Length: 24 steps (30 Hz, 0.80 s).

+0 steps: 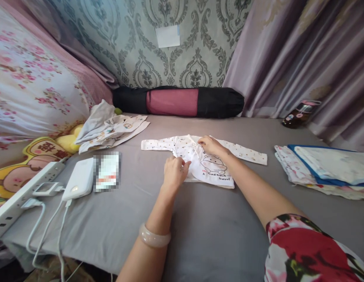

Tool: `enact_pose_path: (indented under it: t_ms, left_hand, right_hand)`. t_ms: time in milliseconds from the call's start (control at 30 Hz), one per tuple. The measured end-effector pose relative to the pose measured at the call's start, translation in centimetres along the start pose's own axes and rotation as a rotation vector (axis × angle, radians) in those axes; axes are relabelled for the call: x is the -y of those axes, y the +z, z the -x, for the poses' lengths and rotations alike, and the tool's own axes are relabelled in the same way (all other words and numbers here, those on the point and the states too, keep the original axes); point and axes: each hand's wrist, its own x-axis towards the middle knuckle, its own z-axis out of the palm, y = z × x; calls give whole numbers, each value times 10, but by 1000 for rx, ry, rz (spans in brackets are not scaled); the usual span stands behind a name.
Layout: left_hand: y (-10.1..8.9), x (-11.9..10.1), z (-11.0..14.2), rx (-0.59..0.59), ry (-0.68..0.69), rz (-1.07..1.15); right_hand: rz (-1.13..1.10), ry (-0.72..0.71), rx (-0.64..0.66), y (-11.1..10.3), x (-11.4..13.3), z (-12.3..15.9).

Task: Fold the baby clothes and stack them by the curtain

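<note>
A small white baby shirt (193, 158) lies spread on the grey bed sheet, sleeves out to both sides. It has tie strings near the neck and a cartoon animal with lettering on its front. My left hand (175, 172) is at the shirt's left side, fingers curled in on the cloth and thumb to the right. Close to the neckline and ties, my right hand (211, 145) has its fingers bent down and pinched on the fabric. Both sets of fingertips are partly hidden.
Folded cloths (323, 166) are stacked at right, near a dark bottle (301, 113). Crumpled baby clothes (114, 129) lie at back left. A power bank (78, 178), cables and a power strip (29, 196) occupy the left edge. A black-and-pink roll (172, 102) lies along the wall.
</note>
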Motion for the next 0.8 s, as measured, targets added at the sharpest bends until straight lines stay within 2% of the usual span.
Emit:
enact_pose_path:
  t_ms: [233,533,800]
  left_hand:
    - [13,-14,5,19,-19,1]
    - [20,-16,-1,60,-22,32]
    - [17,-14,0,68,-47,73]
  right_hand:
    - [51,27,13,0,11,9]
    - [145,98,107,-9,29,12]
    - [89,60,198,-14,16,4]
